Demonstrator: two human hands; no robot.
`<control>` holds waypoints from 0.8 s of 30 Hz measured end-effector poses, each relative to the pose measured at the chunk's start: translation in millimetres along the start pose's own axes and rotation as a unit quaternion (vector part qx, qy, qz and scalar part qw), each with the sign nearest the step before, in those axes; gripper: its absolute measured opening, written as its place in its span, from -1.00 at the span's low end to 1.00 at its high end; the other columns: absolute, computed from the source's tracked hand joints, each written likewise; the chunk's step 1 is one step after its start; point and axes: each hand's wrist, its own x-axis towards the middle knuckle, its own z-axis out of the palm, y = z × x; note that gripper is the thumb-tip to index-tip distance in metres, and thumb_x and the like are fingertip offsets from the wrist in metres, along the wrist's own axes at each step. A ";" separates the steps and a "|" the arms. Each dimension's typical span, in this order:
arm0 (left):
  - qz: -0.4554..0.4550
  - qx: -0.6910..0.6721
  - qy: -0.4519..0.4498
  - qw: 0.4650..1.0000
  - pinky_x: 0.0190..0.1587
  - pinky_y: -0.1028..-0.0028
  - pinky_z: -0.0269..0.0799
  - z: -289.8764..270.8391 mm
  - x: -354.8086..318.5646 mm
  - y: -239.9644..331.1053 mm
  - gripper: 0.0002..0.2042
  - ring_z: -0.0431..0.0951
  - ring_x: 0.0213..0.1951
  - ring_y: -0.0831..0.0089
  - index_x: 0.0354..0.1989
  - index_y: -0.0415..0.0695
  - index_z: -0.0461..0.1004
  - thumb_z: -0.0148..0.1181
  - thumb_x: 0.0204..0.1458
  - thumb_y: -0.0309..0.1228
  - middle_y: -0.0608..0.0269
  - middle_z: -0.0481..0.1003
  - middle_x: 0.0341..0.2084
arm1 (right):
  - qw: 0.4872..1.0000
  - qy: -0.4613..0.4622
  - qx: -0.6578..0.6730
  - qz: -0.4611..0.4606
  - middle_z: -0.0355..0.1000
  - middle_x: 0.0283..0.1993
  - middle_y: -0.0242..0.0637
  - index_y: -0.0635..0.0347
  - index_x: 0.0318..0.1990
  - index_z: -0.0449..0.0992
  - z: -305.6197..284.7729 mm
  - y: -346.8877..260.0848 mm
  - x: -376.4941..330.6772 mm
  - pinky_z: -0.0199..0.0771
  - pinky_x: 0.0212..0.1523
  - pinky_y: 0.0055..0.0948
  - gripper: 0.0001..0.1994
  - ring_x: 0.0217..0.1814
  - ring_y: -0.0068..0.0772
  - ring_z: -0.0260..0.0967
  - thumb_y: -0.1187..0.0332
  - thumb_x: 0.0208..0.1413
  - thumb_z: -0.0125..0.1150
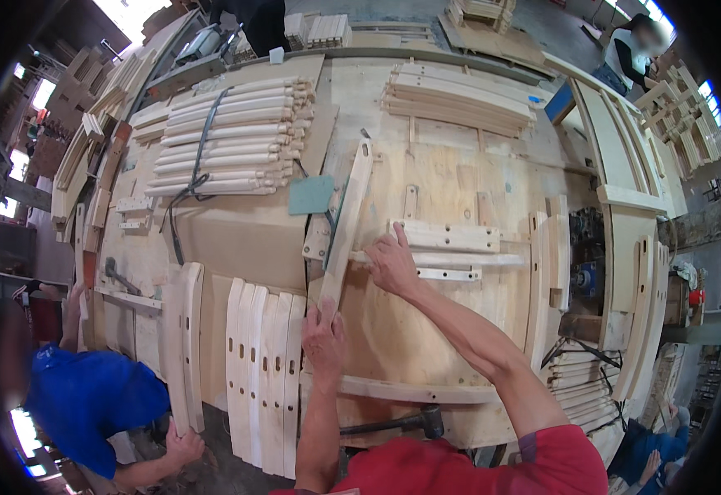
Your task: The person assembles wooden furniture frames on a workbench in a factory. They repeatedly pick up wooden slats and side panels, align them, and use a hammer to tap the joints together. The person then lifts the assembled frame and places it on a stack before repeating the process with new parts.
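My left hand (pixel 323 337) is closed round the near end of a long, slightly curved wooden post (pixel 349 214), which slants away from me and has a slot at its far end. To its right, my right hand (pixel 392 262) is closed round the left end of a thin wooden rail (pixel 476 259). That end meets or nearly meets the post's side; my fingers hide the exact contact. My right index finger reaches up to a wider wooden board with holes (pixel 451 237) just beyond the rail. A narrow strip with holes (pixel 448 274) lies on the near side.
Strapped wooden spindles (pixel 224 140) lie far left, beside a green pad (pixel 311 195). Slotted posts (pixel 263 371) lean left of me. A black hammer (pixel 432 421) rests near my body. A co-worker in blue (pixel 96 404) holds a wooden piece (pixel 185 338) at left.
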 end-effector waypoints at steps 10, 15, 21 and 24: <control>-0.024 0.014 -0.045 0.999 0.02 0.07 0.46 3.6 6.6 14.9 -0.53 0.51 -0.04 -0.10 0.22 -0.14 0.48 0.29 0.08 -0.44 -0.15 0.49 -0.01 | 0.999 0.007 -0.049 -0.003 0.54 -0.23 -0.26 0.11 -0.10 0.57 4.6 3.4 -6.6 -0.17 0.55 0.25 -0.70 0.06 -0.20 0.44 0.33 -0.05 0.27; -0.011 0.063 -0.006 0.998 0.00 0.08 0.46 6.3 -6.0 -6.8 -0.49 0.52 -0.03 -0.09 0.22 -0.09 0.49 0.33 0.02 -0.42 -0.15 0.51 0.02 | 0.987 0.140 -0.018 -0.073 0.49 -0.02 -0.07 0.28 0.00 0.51 -9.9 12.2 32.2 -0.08 0.51 0.28 -0.67 0.13 -0.01 0.40 0.34 0.08 0.15; 0.006 0.060 -0.030 0.998 0.03 0.06 0.45 16.9 -1.5 0.2 -0.54 0.50 -0.02 -0.16 0.20 -0.23 0.47 0.28 0.06 -0.50 -0.19 0.49 0.02 | 0.931 0.259 -0.231 0.111 0.35 0.31 0.01 0.28 0.34 0.30 -159.3 241.9 170.3 0.08 0.43 0.19 -0.45 0.37 0.10 0.26 0.44 0.15 0.06; 0.026 0.044 -0.016 0.999 0.01 0.04 0.45 22.8 -2.3 -5.4 -0.54 0.50 -0.03 -0.18 0.19 -0.23 0.47 0.28 0.07 -0.48 -0.23 0.49 0.03 | 0.916 0.123 -0.344 0.164 0.34 0.30 -0.11 0.19 0.32 0.34 -198.7 312.4 179.4 0.05 0.41 0.27 -0.49 0.40 -0.03 0.24 0.42 0.17 0.09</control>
